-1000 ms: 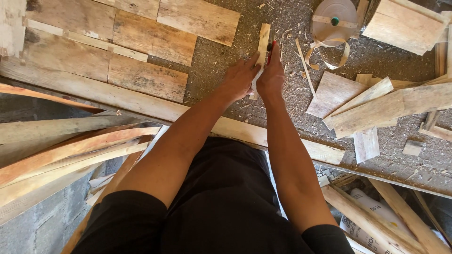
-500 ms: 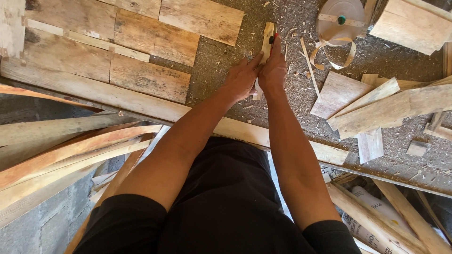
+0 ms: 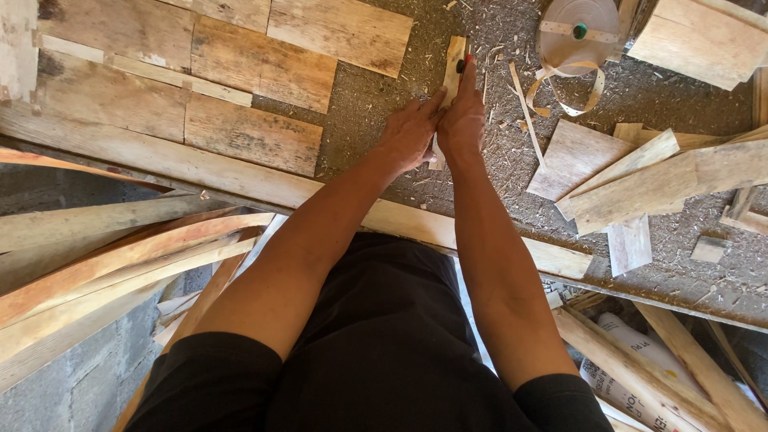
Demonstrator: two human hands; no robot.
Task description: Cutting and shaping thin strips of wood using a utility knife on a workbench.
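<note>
narrow wooden strip [image 3: 454, 62] is pinned on sawdust-strewn workbench [image 3: 376, 112] | long axis runs away from body | left hand [image 3: 410, 132] and right hand [image 3: 462, 120] are pressed together on near end, right reaching farther

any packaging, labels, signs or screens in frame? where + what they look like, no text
Printed white sack or bag: bottom right, partly hidden under wooden slats; crumpled, white with dark lettering.
Roll of tan banding tape: top right on the sawdust-covered surface; round, beige, small green spot at the centre, loose end curling below.
No signs or screens visible.
Both hands, left hand and right hand, are on a narrow wood strip, far from the sack.
</note>
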